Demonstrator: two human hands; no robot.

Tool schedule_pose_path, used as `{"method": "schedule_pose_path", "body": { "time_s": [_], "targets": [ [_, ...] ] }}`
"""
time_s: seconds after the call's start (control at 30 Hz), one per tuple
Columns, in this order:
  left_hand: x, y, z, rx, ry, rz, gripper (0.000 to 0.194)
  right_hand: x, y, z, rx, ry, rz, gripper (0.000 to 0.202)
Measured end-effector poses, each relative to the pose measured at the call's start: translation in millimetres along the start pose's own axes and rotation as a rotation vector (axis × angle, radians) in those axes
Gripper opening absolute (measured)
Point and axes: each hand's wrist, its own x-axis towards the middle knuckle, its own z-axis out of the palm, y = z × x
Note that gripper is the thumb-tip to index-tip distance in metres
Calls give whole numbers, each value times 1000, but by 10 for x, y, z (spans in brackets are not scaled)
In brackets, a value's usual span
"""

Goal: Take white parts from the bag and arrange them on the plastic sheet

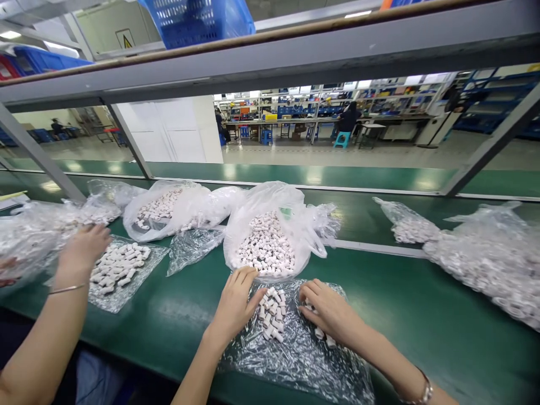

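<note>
In front of me a clear plastic sheet or flat bag (295,360) bears a small heap of short white plastic fittings (272,315). My left hand (236,298) is left of this heap, thumb apart from the fingers, fingertips at the lower rim of an opened plastic bag (232,247) full of more fittings (268,242). Over the sheet's right side, my right hand (327,306) bends loosely above other white fittings (324,337), its thumb apart from the fingers. It partly hides these pieces, so contact is unclear.
At left, another person's hand (86,244) is beside a sheet with spread white fittings (120,267). More filled bags lie behind (160,208) and at right (493,253) on the green table (405,315). A shelf beam (270,62) crosses overhead, with a blue crate (202,22).
</note>
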Motion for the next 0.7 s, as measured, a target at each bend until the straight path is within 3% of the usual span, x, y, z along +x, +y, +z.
{"method": "schedule_pose_path", "body": {
  "time_s": [0.23, 0.7],
  "targets": [
    [-65, -244, 50, -43, 89, -51, 27, 249, -194, 136, 133, 46, -69, 17],
    [-101, -233, 67, -30, 87, -60, 28, 231, -115, 19, 28, 14, -44, 17]
  ]
}}
